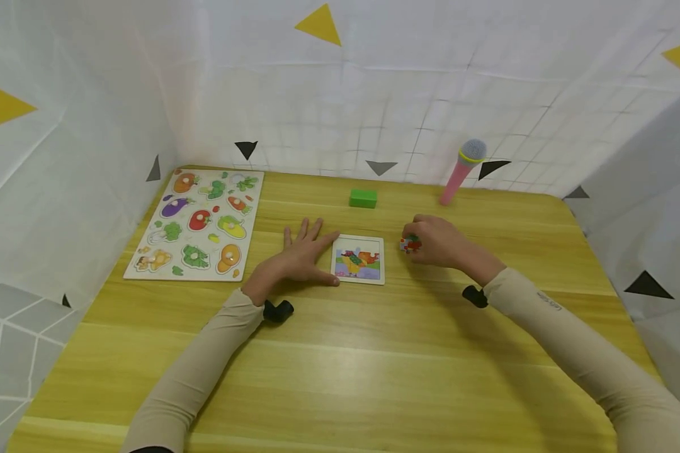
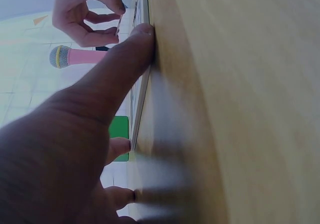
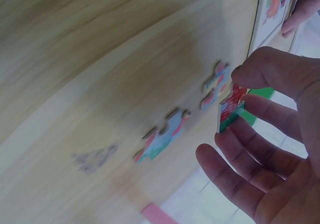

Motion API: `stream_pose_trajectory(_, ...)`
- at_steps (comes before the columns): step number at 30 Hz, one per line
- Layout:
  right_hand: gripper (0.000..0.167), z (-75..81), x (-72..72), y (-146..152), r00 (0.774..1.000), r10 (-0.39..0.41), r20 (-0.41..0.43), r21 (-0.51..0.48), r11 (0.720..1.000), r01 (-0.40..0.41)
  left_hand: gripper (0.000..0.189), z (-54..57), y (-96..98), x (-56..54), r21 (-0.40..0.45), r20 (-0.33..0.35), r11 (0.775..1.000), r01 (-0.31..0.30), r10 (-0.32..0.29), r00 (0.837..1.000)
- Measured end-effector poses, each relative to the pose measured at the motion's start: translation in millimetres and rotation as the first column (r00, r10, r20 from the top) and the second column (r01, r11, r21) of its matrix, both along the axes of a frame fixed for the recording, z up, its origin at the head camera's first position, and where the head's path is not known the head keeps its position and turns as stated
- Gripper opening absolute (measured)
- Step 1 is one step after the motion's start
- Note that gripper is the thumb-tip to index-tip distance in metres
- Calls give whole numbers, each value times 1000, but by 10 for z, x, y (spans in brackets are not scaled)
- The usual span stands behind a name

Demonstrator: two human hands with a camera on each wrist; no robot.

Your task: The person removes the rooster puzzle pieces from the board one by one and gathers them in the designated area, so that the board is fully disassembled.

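A small cloth-draped booth or play corner, though whether in a home or studio cannot be told: creased white sheeting [image 1: 294, 107] with printed triangles [image 1: 320, 25] closes three sides of a wood-grain tabletop [image 1: 340, 377] carrying a vegetable puzzle board [image 1: 195, 200], a jigsaw tray [image 1: 364, 243], a green toy block [image 1: 363, 199] and a pink toy microphone [image 1: 458, 178]

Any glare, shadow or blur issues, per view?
Head: pale glare on the yellow wood-grain tabletop, soft shadow beside the beige-sleeved right arm. Left wrist: left hand underexposed, its shadow blurry on the tabletop. Right wrist: hazy, low contrast; white grid-lined backdrop washed out.
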State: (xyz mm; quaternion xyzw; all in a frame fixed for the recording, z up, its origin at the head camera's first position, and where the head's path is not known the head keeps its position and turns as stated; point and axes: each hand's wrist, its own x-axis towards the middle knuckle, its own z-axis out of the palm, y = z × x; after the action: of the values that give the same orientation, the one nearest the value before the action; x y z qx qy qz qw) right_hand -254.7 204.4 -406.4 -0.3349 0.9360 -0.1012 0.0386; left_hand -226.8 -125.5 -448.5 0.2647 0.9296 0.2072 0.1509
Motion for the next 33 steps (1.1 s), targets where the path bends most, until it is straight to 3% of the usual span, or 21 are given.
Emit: stream_pose_trajectory(33, 35, -32, 41, 610, 996, -91, 21, 60, 994, 90, 108, -22, -10, -14, -1, 11, 1000, 2, -2, 1000)
